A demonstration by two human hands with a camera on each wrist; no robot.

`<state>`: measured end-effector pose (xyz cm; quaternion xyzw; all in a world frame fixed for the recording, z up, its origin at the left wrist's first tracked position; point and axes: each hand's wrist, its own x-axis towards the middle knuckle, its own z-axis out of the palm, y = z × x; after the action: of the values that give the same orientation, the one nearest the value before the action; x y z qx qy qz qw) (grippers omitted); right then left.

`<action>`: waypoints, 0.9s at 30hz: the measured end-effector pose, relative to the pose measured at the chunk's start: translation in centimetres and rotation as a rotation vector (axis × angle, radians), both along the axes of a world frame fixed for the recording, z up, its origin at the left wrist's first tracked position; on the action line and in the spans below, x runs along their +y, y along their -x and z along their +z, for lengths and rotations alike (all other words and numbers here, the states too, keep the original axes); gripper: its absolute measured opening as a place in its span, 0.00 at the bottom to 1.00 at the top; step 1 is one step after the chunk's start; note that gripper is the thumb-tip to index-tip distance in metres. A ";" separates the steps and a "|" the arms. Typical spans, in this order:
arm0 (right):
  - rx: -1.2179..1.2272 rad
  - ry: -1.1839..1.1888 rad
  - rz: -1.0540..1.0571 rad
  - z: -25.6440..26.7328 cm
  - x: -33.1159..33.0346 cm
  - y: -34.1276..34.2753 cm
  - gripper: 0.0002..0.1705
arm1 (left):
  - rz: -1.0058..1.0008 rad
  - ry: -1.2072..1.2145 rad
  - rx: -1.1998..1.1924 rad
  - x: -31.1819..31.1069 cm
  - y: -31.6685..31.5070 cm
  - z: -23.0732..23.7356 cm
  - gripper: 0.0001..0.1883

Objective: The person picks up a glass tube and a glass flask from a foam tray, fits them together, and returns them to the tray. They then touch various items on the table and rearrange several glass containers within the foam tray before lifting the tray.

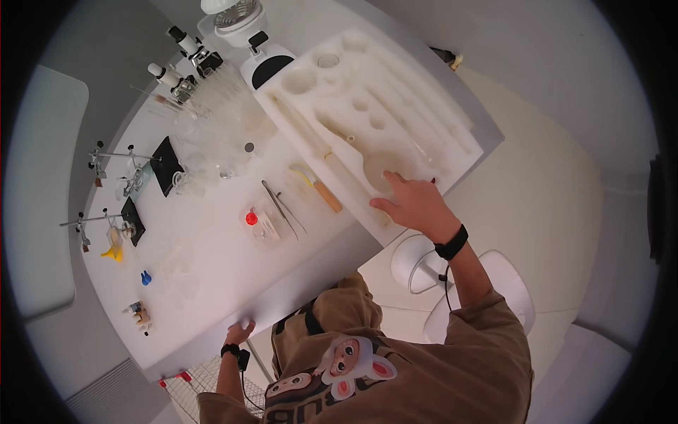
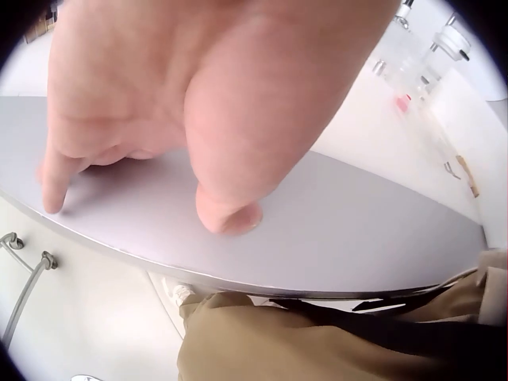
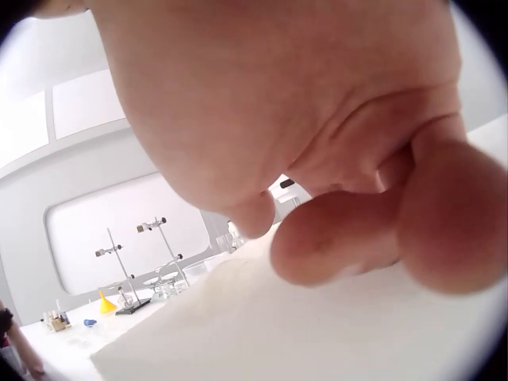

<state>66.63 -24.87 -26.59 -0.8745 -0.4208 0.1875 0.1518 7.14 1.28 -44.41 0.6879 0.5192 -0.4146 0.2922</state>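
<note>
My right hand [image 1: 417, 206] is over the near end of a white foam tray [image 1: 395, 134] with shaped recesses. Its index finger points at the round recess [image 1: 381, 169], with the thumb held apart. In the right wrist view the other fingers [image 3: 452, 214] bend loosely, and nothing shows between them and the thumb. A small dark red spot [image 1: 433, 181] shows beside that hand. My left hand [image 1: 241, 332] rests on the bench's front edge, its fingertips and thumb [image 2: 230, 214] on the grey edge band [image 2: 349, 230], holding nothing.
On the white bench [image 1: 205, 261] lie tweezers [image 1: 281, 205], a wooden-handled tool [image 1: 326, 196] and a clear box with a red-topped item [image 1: 251, 218]. Glassware [image 1: 212, 106], microscopes [image 1: 185, 42], clamp stands [image 1: 106, 215] and a yellow funnel [image 1: 113, 253] stand farther off. A white stool [image 1: 487, 283] is behind the tray.
</note>
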 end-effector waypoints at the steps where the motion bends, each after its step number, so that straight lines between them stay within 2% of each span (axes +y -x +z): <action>1: -0.002 -0.001 -0.001 0.1 0.1 0.0 0.36 | -0.003 0.016 0.003 0.1 0.1 -0.1 0.50; 4: -0.040 0.042 0.035 0.2 0.1 0.0 0.35 | 0.000 0.040 0.064 -0.2 -0.8 1.0 0.49; 7: -0.010 -0.077 -0.017 -0.2 -0.1 -0.5 0.29 | 0.015 0.035 0.083 -0.2 -0.7 0.7 0.49; 9: -0.057 -0.306 -0.128 0.9 -0.4 -0.8 0.17 | 0.026 0.032 0.055 -0.5 -0.7 0.7 0.49; 10: -0.056 -0.304 -0.129 1.1 -0.5 -1.1 0.17 | 0.048 0.025 0.073 -0.5 -0.6 0.8 0.49; 12: -0.305 -0.409 -0.322 1.5 -0.7 -2.2 0.10 | 0.064 0.014 0.087 -0.4 -0.1 0.3 0.50; 13: -0.420 -0.360 -0.312 1.8 -0.9 -2.7 0.09 | 0.056 0.012 0.086 -0.4 0.2 0.2 0.50; 17: -0.517 -0.384 -0.211 0.1 -2.4 -4.0 0.09 | 0.060 0.026 0.163 -0.4 -0.1 0.0 0.51; 19: -0.288 -0.305 -0.282 0.5 -2.8 -4.2 0.10 | 0.056 0.019 0.160 -0.4 -0.5 0.5 0.51; 20: -0.288 -0.303 -0.280 0.9 -2.9 -4.4 0.10 | 0.052 0.012 0.159 -0.5 -0.5 0.6 0.51; 23: -0.317 -0.347 -0.304 1.5 -3.1 -5.2 0.11 | 0.025 0.043 0.169 -0.3 -0.9 0.6 0.50; 24: -0.400 -0.366 -0.291 1.3 -3.1 -5.6 0.11 | 0.021 0.043 0.165 -0.3 -0.8 0.5 0.50; 25: -0.481 -0.385 -0.276 1.0 -3.3 -5.8 0.11 | 0.001 0.017 0.111 -0.4 -0.6 0.6 0.50; 27: -0.470 -0.364 -0.261 -0.4 -3.9 -6.3 0.11 | -0.020 -0.009 0.055 -0.4 -0.8 0.9 0.50</action>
<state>72.96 -28.72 -27.01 -0.8990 -0.3551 -0.1191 0.2268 7.99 0.84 -43.53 0.6829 0.5218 -0.4339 0.2704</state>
